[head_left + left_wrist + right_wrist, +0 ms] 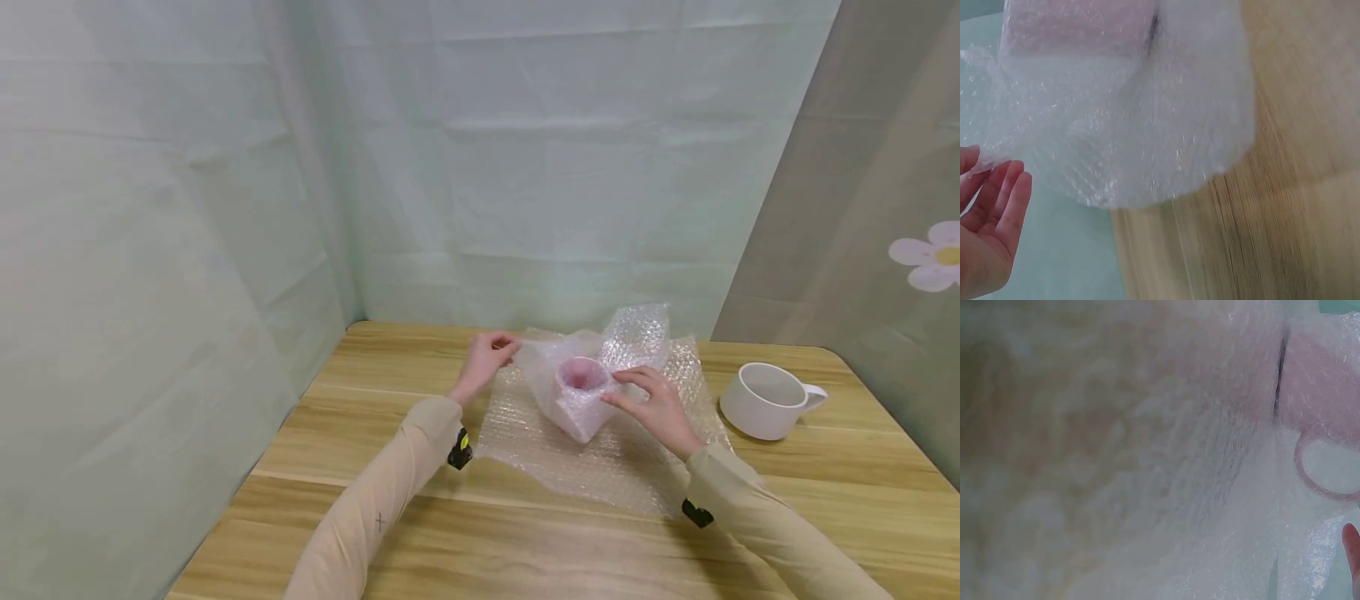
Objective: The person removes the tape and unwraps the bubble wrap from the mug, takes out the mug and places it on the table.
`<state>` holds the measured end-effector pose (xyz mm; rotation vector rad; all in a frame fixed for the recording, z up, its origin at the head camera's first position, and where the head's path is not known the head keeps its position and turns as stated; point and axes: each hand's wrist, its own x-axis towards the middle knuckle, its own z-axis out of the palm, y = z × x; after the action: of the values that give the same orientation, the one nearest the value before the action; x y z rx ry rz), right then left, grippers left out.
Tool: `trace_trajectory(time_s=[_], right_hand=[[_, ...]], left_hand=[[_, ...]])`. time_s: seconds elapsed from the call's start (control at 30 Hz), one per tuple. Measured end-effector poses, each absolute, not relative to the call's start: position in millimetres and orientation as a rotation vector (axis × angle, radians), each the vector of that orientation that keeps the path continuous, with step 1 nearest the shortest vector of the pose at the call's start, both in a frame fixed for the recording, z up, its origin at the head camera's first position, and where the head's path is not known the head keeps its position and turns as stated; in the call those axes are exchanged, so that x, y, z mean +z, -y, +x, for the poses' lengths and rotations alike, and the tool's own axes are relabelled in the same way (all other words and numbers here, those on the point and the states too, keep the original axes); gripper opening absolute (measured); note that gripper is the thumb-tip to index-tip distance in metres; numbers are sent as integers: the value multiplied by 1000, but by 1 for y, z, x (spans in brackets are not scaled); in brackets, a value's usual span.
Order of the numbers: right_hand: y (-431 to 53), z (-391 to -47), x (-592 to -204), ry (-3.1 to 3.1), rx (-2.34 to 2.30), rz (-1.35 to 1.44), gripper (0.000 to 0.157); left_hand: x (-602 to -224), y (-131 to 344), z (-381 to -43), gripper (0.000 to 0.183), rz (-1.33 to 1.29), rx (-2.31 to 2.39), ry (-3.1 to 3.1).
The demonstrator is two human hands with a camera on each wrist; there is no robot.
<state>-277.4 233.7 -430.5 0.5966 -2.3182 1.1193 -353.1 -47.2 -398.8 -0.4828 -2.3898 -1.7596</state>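
A pink mug (582, 375) stands partly wrapped in bubble wrap (577, 417), its rim uncovered at the top. Through the film in the right wrist view shows the mug's round handle (1300, 464). My left hand (486, 360) pinches a corner of the wrap, pulled out to the left of the mug; the left wrist view shows this film (1110, 144) spread from the fingertips. At the mug's right side, the thumb and fingers of my right hand (656, 404) are curled at the wrap beside the rim. Only one right fingertip (1350, 540) appears in the right wrist view.
Another flat bubble-wrap sheet (600, 475) lies beneath the mug on the wooden table (525, 550). To the right stands a white mug (761, 412), its handle pointing right. Pale green curtains (540, 167) hang behind and left of the table.
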Motion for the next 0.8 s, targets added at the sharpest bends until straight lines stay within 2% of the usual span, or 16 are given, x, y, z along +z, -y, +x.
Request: trace_trajectory(time_s=[0.23,0.37,0.53,0.7,0.8], right_hand=[[-233,-279,-431,2309,1098,610,36],[-233,-278,-430,2302,1102,613,36],[-234,-277,-429,2295,1106,626,37],[-234,-277,-430,2293,1105,628,36],[-234,-277,-431,2298,1107,624,36]], left_hand=[[-396,53,-349,17,-478,-1578,2388],[-392,52,-344,19,-575,-1396,2349],[-387,50,-338,9,-775,-1337,2410],[-388,49,-339,17,-995,-1391,2463],[-390,49,-341,24,-1027,-1400,2434]])
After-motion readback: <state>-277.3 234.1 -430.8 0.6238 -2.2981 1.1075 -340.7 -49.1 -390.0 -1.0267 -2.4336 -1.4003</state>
